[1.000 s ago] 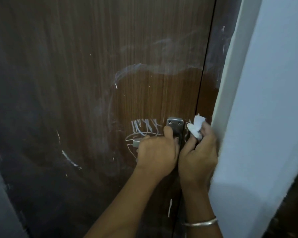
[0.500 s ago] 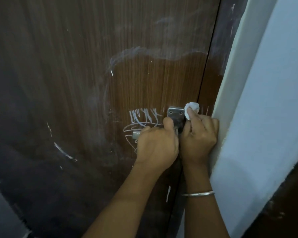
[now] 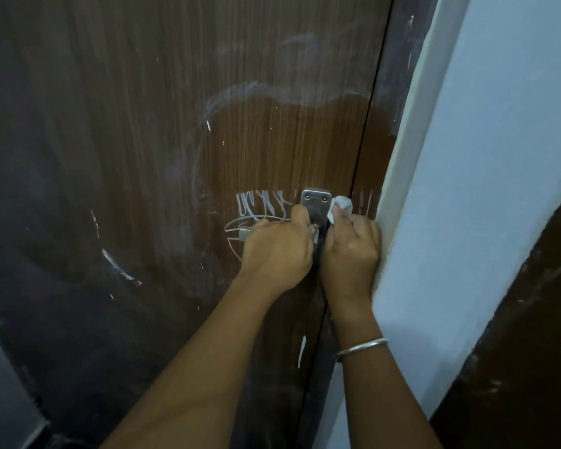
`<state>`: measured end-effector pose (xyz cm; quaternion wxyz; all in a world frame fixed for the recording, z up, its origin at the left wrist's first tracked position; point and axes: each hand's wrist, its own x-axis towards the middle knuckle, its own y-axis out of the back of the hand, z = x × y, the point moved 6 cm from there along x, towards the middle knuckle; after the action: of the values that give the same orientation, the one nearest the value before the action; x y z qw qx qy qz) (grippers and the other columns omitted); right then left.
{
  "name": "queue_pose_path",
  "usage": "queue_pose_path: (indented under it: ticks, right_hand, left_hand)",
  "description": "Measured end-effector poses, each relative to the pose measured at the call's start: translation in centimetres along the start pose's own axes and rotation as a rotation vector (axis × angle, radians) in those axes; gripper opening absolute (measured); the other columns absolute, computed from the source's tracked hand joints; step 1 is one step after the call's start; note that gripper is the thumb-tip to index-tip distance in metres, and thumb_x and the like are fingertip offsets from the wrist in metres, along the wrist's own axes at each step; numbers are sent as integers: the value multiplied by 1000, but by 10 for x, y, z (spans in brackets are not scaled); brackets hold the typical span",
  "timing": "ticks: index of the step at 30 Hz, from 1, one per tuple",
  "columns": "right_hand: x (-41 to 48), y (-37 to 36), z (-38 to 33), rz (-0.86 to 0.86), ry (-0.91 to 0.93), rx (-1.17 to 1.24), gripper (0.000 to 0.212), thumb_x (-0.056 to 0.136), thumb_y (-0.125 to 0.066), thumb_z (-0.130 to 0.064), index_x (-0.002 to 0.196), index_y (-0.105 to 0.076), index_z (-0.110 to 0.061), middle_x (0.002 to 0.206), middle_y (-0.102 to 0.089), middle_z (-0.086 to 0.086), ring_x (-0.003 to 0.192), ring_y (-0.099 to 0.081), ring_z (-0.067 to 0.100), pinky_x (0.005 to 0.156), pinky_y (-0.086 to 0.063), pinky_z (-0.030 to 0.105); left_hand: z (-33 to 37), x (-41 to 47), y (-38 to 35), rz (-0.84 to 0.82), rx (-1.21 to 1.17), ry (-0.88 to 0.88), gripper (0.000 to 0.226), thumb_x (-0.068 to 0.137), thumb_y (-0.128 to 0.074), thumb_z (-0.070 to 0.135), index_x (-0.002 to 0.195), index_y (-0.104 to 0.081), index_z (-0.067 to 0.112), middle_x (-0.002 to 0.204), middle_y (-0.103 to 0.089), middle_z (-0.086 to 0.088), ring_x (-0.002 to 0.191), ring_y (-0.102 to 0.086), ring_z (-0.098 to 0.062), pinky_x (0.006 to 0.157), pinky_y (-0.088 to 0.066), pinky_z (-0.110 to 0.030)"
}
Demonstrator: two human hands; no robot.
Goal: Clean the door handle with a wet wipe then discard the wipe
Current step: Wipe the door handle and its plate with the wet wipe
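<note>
Head view
Door: a dark brown wooden door (image 3: 143,140) is seen closed, with white chalk scribbles (image 3: 263,205) just left of the handle plate and pale smears higher up.
Handle: a metal plate (image 3: 316,205) with two screws at its top is fixed near the right edge of the door; the lever (image 3: 244,233) is mostly covered, only its left end is shown past the knuckles.
Left hand: the left hand (image 3: 277,251) is closed around the lever, and the thumb is laid on the lower left part of the plate.
Right hand: the right hand (image 3: 352,251) is closed on the wipe, just beside the left hand and against the wall corner.
Wipe: a white crumpled wipe (image 3: 340,207) is pinched under the fingers and pressed at the right edge of the plate, near its top.
Bangle: a thin silver bangle (image 3: 360,349) is worn on the right wrist.
Wall: a pale blue wall (image 3: 483,189) is seen on the right, touching the right hand.
</note>
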<state>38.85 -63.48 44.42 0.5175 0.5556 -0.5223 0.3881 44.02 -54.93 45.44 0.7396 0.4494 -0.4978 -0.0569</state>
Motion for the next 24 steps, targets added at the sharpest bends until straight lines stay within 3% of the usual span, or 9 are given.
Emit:
queue_pose_path:
  ticks: [7, 12, 17, 21, 24]
  right_hand:
    - [9, -1, 2, -9, -23, 48, 29, 91, -46, -9, 102, -68, 6, 75, -65, 18, 65, -58, 29, 58, -48, 30]
    - [-12, -3, 4, -48, -18, 27, 35, 95, -39, -13, 106, -67, 5, 76, -64, 17, 67, -58, 30, 60, -48, 31]
    - [-1, -3, 4, -30, -53, 73, 31, 92, -43, -10, 105, -67, 5, 77, -65, 19, 67, -58, 30, 60, -48, 31]
    - [9, -4, 3, -2, -47, 44, 32, 97, -41, -14, 109, -66, 3, 79, -65, 16, 69, -58, 27, 60, -47, 30]
    - [-21, -9, 6, -77, -36, 20, 32, 98, -42, -14, 115, -63, 3, 81, -64, 16, 72, -58, 28, 62, -48, 32]
  left_hand:
    - [-2, 1, 2, -64, 14, -48, 23, 98, -33, 34, 102, -42, 13, 66, -49, 4, 57, -49, -18, 58, -25, -31]
    - [-2, 1, 0, -70, 16, -46, 24, 97, -32, 34, 103, -43, 13, 68, -58, 1, 59, -53, -19, 58, -24, -31]
    - [-4, 1, -1, -34, 28, -50, 23, 97, -33, 33, 101, -44, 13, 62, -50, 5, 53, -43, -15, 58, -21, -31]
    - [-2, -1, -2, -8, 33, -54, 23, 97, -33, 33, 100, -43, 13, 68, -61, -1, 58, -54, -21, 60, -24, -31]
    - [-3, -1, -3, -9, 34, -52, 22, 97, -33, 34, 98, -43, 15, 65, -58, 2, 58, -56, -21, 61, -29, -32]
